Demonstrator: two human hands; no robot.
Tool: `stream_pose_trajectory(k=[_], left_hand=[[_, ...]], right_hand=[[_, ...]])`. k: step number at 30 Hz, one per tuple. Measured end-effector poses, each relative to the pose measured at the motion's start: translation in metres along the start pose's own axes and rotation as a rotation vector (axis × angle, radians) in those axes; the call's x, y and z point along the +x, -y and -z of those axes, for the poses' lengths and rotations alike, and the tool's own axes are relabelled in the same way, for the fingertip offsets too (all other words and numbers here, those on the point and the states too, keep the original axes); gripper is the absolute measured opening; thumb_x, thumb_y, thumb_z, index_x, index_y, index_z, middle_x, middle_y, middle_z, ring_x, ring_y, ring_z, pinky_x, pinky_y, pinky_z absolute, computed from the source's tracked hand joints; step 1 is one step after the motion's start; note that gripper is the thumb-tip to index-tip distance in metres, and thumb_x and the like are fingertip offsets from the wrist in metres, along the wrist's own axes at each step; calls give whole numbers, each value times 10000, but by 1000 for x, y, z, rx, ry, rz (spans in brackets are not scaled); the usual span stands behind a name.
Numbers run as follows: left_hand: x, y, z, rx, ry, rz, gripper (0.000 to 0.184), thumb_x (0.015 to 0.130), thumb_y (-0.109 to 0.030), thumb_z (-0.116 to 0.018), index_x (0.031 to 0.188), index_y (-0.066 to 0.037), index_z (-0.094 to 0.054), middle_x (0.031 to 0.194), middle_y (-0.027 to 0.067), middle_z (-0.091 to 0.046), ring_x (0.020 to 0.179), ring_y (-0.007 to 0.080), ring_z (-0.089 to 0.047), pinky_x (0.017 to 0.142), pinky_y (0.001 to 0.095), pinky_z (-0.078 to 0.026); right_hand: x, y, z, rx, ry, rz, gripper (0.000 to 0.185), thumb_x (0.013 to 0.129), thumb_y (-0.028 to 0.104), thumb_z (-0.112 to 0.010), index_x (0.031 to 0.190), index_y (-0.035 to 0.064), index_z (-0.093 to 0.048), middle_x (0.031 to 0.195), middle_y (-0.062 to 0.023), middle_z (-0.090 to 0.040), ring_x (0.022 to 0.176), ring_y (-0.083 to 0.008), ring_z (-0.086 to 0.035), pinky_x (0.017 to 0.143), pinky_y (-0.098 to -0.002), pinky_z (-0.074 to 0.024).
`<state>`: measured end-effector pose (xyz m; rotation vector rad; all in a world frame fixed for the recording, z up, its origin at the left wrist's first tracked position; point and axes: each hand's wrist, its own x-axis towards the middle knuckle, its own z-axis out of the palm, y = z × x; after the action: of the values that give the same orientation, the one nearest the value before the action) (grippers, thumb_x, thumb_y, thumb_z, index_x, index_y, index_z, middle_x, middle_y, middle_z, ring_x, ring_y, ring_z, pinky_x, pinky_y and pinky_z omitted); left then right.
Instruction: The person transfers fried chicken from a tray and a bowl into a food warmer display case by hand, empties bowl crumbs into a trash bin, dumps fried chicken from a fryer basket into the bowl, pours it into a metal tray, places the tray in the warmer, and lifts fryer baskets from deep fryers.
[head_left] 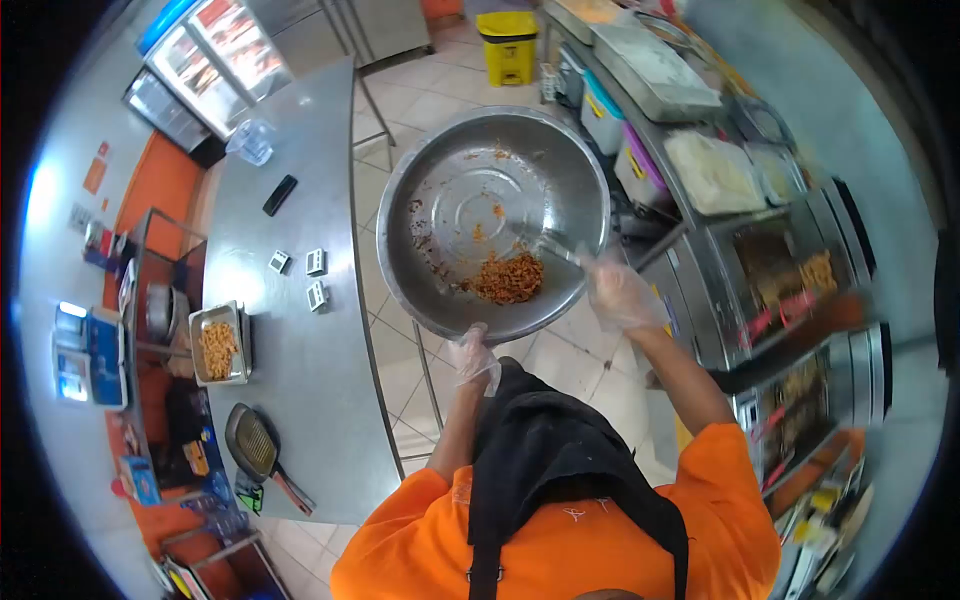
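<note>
A large, wide metal bowl [568, 190] is held in front of my body, tilted so that I look into it. A heap of reddish-brown chopped food [508, 278] lies in its lower part, with bits stuck to the wall. My left hand [474, 358], in a clear plastic glove, is closed on the near rim. My right hand [618, 290], gloved too, is closed around the handle of a metal utensil [560, 250] reaching over the bowl's right side. Motion blur hides whether the utensil is a spoon or a spatula.
To the left, a steel table [310, 400] carries small white devices [316, 262], a phone [280, 195], a food tray [218, 345] and a grill pan [252, 440]. On the right stand a loaded counter [655, 75] and glass-fronted cookers [790, 270]. A yellow bin [508, 50] stands ahead.
</note>
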<state>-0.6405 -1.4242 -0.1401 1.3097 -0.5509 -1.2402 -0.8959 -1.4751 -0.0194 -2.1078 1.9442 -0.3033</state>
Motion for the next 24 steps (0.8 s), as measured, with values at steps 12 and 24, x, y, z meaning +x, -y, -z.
stream_pose_trajectory(k=[12,24], left_hand=[[298,-29,-129,-225,-38,-12,336,752,38,-579,1080,-28,-547,946,66,-593,880,205,-598,824,350,-505],[595,-45,-338,67,57,0,170,770,-109,-603,888,7,-641,866,81,-644,832,205,-609,774,345,-489]], right_hand=[[353,-50,10,-28,136,258,396,884,104,-497,1267,161,-581,1011,-204,-635,905,-393,-630,805,-471,-505],[671,-176,44,5,29,204,246,876,127,-515,1066,131,-672,888,-171,-624,830,-370,-632,719,-476,-503]])
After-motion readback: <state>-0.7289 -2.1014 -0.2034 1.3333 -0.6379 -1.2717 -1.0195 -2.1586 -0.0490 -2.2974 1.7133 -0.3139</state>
